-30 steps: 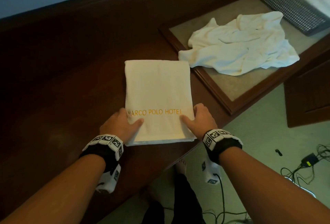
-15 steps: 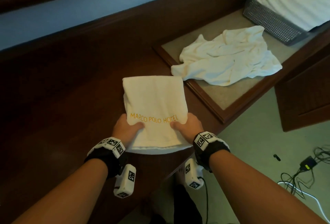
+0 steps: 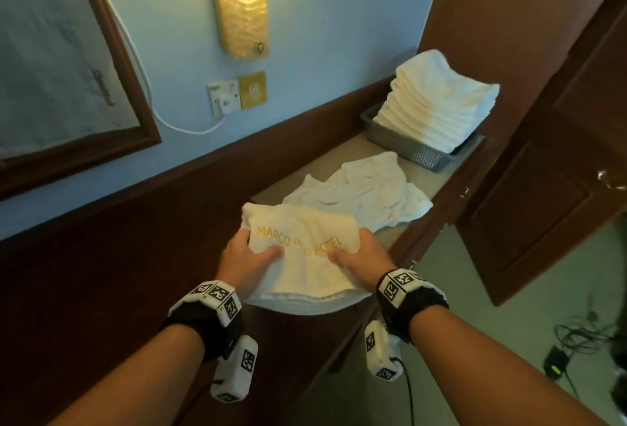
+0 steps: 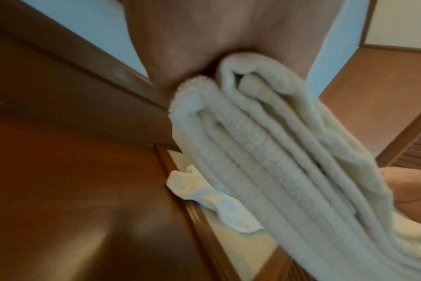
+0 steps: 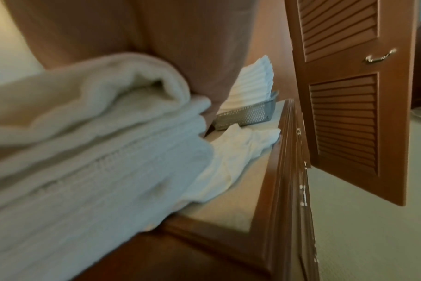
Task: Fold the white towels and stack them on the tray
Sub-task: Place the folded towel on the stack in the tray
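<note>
A folded cream towel [image 3: 305, 256] with gold "MARCO POLO HOTEL" lettering hangs lifted above the dark wooden desk. My left hand [image 3: 244, 256] grips its left side, thumb on top; my right hand [image 3: 359, 256] grips its right side the same way. The left wrist view shows the towel's layered edge [image 4: 264, 152] pinched under my palm; in the right wrist view the folded edge [image 5: 96, 133] shows likewise. A grey mesh tray [image 3: 407, 147] at the far right holds a tall stack of folded white towels [image 3: 441, 103]. A crumpled white towel [image 3: 366, 191] lies between.
The wooden desk [image 3: 118, 273] runs along a blue wall with a lit lamp [image 3: 241, 1], a socket [image 3: 224, 99] and a framed mirror [image 3: 68, 69]. A louvred wardrobe door [image 5: 344, 95] stands open at the right. Cables [image 3: 576, 340] lie on the floor.
Both hands have lifted the folded towel off the desk and carried it forward and right, toward the crumpled towel. My head has tilted up, bringing the wall and tray into view.
</note>
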Demonstrator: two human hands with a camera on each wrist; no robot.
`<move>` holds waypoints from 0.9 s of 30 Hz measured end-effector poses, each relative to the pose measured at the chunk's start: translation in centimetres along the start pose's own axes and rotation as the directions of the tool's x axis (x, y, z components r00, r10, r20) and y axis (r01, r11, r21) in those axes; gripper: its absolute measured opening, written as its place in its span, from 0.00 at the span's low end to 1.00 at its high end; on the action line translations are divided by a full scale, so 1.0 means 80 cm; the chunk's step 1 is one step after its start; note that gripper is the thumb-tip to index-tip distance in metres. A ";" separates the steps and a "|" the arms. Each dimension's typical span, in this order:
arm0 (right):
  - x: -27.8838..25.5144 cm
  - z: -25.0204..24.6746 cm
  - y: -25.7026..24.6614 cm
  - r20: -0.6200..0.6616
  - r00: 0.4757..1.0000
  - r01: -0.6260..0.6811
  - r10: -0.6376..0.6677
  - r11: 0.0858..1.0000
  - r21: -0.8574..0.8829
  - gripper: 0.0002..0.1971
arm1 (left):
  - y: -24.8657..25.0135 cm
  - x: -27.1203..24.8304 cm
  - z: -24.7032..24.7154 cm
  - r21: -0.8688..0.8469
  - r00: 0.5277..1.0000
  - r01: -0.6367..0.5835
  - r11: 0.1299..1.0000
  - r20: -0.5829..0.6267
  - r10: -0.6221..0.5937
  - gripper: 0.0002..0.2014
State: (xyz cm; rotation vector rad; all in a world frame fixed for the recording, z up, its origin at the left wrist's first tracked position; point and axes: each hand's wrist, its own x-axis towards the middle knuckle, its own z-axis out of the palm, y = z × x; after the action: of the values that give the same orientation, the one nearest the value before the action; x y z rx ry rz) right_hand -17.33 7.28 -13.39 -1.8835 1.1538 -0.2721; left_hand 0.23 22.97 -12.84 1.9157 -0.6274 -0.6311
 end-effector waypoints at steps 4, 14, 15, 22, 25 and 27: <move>0.018 -0.088 0.003 -0.078 0.995 0.055 -0.055 0.998 -0.005 0.27 | 0.073 0.018 0.052 -0.041 0.996 -0.075 0.996 0.036 0.076 0.14; 0.090 -0.331 0.061 -0.269 0.954 0.118 -0.133 0.990 -0.074 0.24 | 0.246 0.066 0.257 -0.099 0.959 -0.277 0.956 0.034 0.282 0.13; 0.096 -0.354 0.067 -0.286 0.947 0.125 -0.145 0.988 -0.086 0.24 | 0.260 0.071 0.277 -0.095 0.955 -0.291 0.952 0.028 0.295 0.13; 0.134 -0.486 0.098 -0.360 0.915 0.119 -0.183 0.974 -0.193 0.26 | 0.346 0.096 0.391 -0.175 0.933 -0.347 0.922 0.032 0.357 0.14; 0.157 -0.528 0.099 -0.384 0.904 0.105 -0.187 0.969 -0.225 0.27 | 0.375 0.117 0.423 -0.222 0.926 -0.359 0.907 0.035 0.376 0.15; 0.177 -0.554 0.095 -0.397 0.897 0.103 -0.192 0.967 -0.235 0.27 | 0.396 0.132 0.441 -0.263 0.919 -0.373 0.890 0.022 0.393 0.20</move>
State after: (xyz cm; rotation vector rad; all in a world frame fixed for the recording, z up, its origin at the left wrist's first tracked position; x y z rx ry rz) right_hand -39.90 -30.66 3.21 -2.1699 1.3625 -0.6930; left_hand -20.31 -18.80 0.97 1.4784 -0.9010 -0.5016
